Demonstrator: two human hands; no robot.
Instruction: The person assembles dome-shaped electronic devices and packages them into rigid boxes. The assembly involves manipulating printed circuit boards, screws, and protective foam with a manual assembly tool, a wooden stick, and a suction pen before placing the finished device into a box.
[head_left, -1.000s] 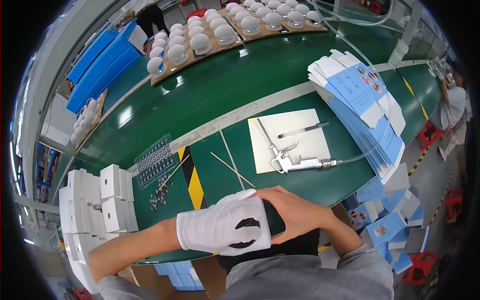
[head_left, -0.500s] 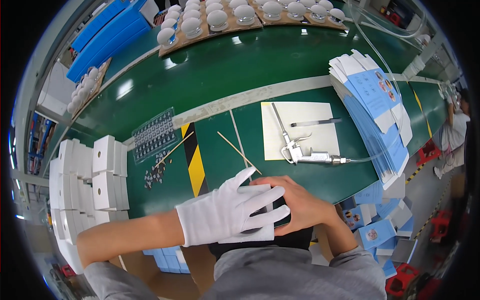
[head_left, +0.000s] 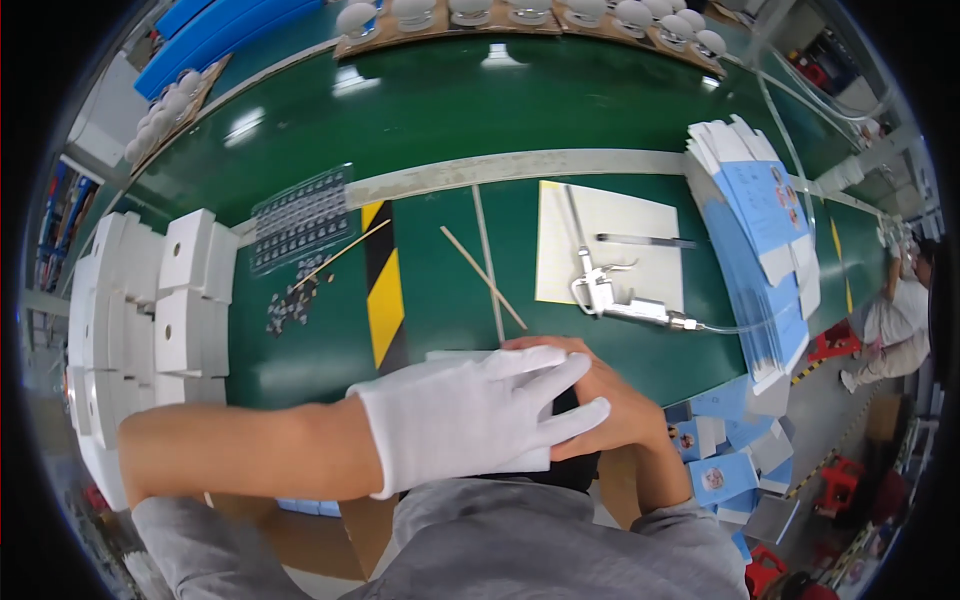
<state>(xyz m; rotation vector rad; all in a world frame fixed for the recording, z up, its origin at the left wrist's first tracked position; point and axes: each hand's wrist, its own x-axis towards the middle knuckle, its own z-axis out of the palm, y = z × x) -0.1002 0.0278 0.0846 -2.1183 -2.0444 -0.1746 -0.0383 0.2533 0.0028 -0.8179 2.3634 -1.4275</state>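
- Left hand, white-gloved, fingers spread flat, lies over bare right hand at table's near edge; grips nothing visible.
- R hand mostly covered; what it holds, if anything: cannot tell.
- White glove: thin cloth, soft, light, prob. slippy on skin; take it at cuff by wrist.
- Air blow gun w/ clear hose on white sheet, just beyond hands.
- Cardboard trays at far side hold white bulbs.
- Clear tray holds small dark parts; more loose beside it.
- White boxes stacked left; blue cartons stacked right.
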